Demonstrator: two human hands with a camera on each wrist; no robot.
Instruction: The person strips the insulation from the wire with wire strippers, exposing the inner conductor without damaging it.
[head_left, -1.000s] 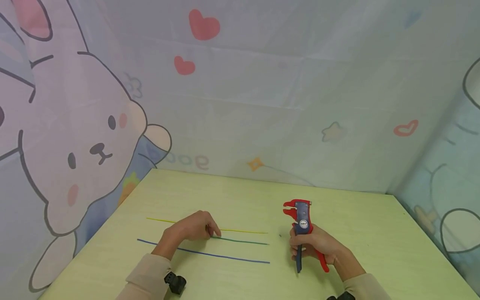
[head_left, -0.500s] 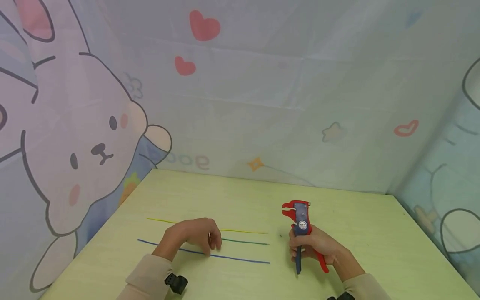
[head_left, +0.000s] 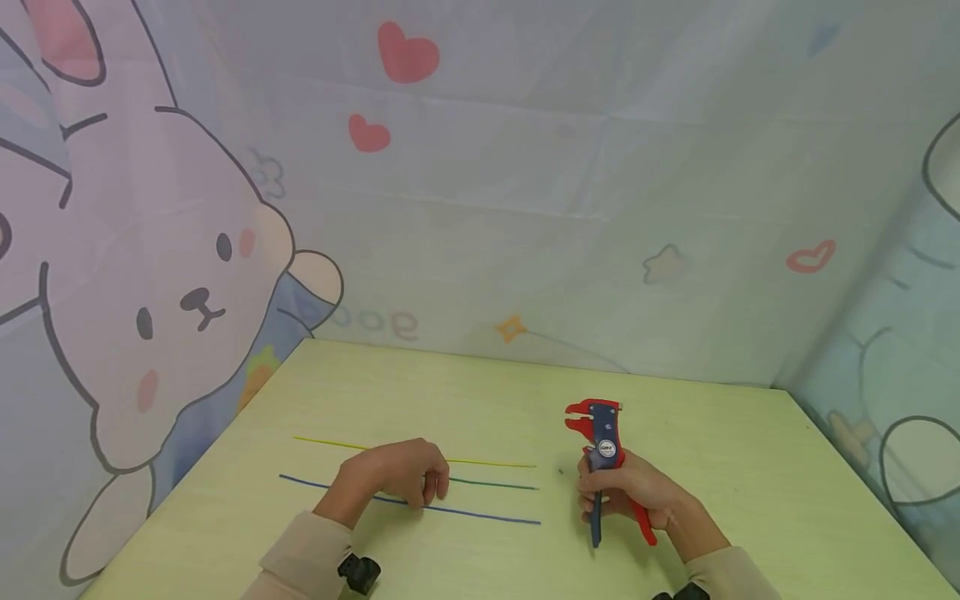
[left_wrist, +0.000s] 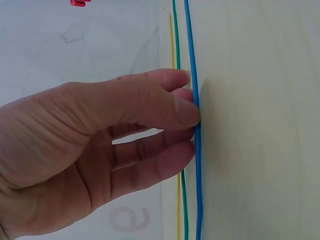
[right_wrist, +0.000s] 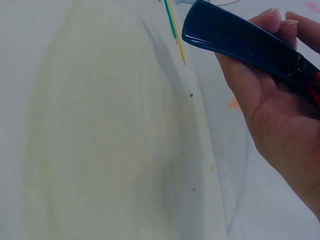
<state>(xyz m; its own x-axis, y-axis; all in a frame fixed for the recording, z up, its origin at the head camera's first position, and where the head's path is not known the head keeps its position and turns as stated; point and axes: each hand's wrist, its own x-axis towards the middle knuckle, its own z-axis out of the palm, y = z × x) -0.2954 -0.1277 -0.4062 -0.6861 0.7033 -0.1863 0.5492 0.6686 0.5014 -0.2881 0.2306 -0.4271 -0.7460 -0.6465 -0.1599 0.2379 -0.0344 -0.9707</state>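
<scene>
A: What differs at the left hand [head_left: 397,477] compared with one second ago?

B: It sits nearer the person and slightly further right. One second ago its fingertips were at the green wire [head_left: 491,483]; half a second ago they reached the blue wire [head_left: 480,515].

A: And the contact now?

B: The curled fingers [left_wrist: 175,112] touch the blue wire from the side; the wrist view shows thumb and fingertips against it.

A: Has the blue wire shifted?

B: Slightly. Its left end lies a little further right and lower than before.
</scene>
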